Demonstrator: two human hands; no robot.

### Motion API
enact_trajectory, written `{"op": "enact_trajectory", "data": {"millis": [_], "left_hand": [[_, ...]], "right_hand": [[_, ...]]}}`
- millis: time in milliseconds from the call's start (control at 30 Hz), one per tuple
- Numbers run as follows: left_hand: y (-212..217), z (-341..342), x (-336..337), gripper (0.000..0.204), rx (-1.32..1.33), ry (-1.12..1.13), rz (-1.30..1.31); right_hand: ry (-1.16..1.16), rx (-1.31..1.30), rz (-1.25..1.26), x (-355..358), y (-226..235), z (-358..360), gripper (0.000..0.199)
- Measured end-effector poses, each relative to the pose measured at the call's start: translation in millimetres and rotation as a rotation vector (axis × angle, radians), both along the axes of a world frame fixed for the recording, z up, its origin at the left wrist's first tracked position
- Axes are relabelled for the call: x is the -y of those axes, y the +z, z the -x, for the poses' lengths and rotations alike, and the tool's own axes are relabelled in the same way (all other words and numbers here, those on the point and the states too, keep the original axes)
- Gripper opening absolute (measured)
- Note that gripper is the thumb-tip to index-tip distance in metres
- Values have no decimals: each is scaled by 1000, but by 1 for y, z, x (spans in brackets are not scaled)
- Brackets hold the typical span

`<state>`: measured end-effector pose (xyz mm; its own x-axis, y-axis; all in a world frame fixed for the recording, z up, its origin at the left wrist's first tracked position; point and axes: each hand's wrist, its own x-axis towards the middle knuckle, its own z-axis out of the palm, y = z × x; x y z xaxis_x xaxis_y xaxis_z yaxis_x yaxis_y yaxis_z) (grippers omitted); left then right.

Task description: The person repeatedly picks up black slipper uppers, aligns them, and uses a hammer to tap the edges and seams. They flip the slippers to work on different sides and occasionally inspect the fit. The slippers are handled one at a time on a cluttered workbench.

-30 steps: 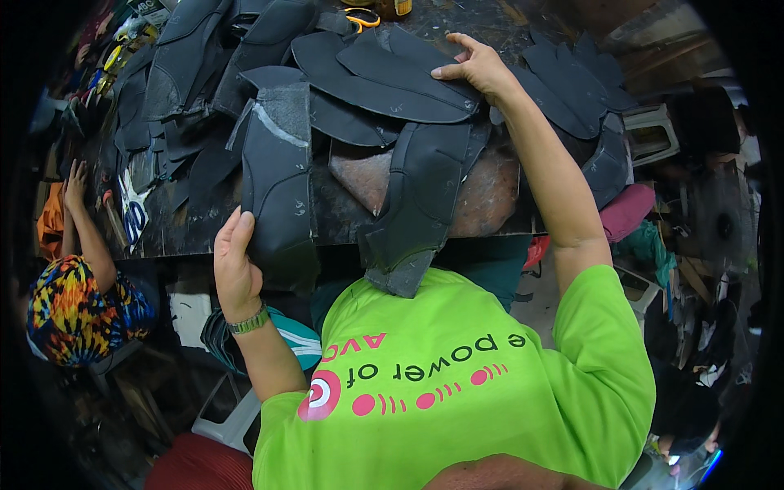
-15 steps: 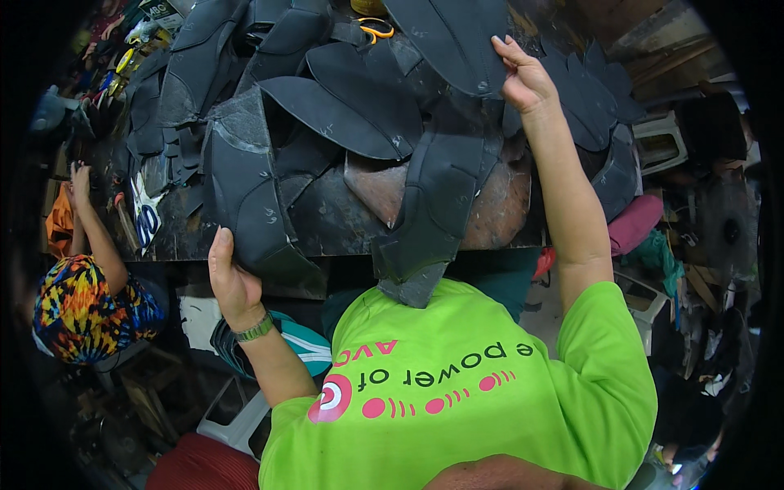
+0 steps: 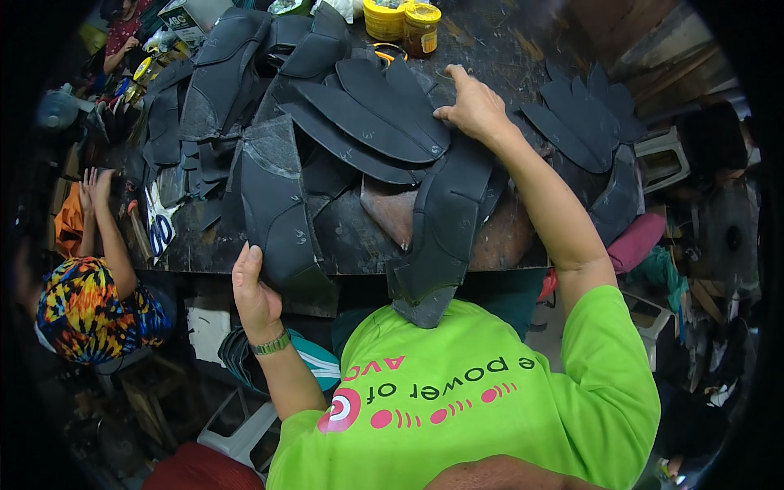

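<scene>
At the lower left of the frame the left hand [image 3: 255,296] is closed around the near end of a long dark leather piece [image 3: 276,214], thumb up along its edge; the piece runs from the table's front edge up toward the centre. Upper centre right, the right hand [image 3: 474,106] lies flat, fingers spread, pressing on a fan of dark leather strips [image 3: 371,122] without gripping them. Another dark piece [image 3: 445,229] hangs over the worktable [image 3: 359,241] edge at centre. Two yellow jars [image 3: 402,20] stand at the top. A person in a patterned shirt [image 3: 86,306] sits at far left.
</scene>
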<state>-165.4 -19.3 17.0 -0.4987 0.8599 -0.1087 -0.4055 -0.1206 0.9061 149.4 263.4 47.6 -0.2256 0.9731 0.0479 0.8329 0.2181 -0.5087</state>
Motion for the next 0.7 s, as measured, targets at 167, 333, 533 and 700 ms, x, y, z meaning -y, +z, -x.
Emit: {"op": "enact_trajectory", "data": {"millis": [167,333,533,700], "left_hand": [[-3,-3,2,38,58,-116,-25],[-1,-6,3,36,159,-98,-102],[-12,-5,-1,31,278,-45,-122],[-29,-13,-13,33,342,-30,-111]], "right_hand": [[420,-228,-159,-24,10,27,65],[652,-268,-109,-64,6,76,61],[618,-301,1,-80,-10,92,62],[611,-296,22,-86,-16,86,66]]}}
